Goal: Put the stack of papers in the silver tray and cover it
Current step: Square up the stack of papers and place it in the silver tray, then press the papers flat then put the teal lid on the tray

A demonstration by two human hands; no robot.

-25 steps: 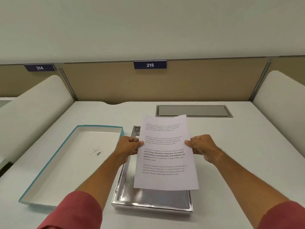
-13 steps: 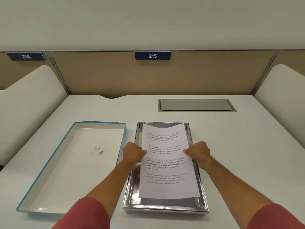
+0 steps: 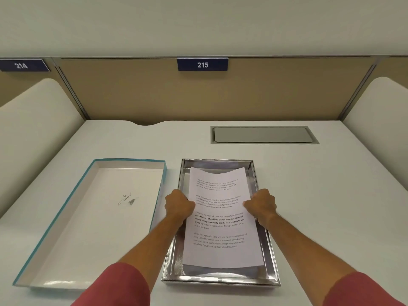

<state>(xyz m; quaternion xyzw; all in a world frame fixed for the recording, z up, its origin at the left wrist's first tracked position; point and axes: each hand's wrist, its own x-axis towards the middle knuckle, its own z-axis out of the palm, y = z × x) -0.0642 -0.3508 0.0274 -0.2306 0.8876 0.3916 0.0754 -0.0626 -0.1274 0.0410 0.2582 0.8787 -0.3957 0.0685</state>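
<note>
Short red sleeves (image 3: 114, 286) above two bare forearms (image 3: 145, 244).

Papers (image 3: 220, 217) over tray (image 3: 273, 257); lid (image 3: 92, 217) lies just left.

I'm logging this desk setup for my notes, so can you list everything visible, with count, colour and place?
stack of papers: one, white with printed text, held over the silver tray
silver tray: one, silver, centre of desk
lid: one, teal outside, white inside, lying open side up left of the tray
desk: one, white
hatch: one, grey, set in the desk's far right
number signs: two, dark blue, on the back partition
left hand: gripping the papers' left edge
right hand: gripping the right edge
</note>
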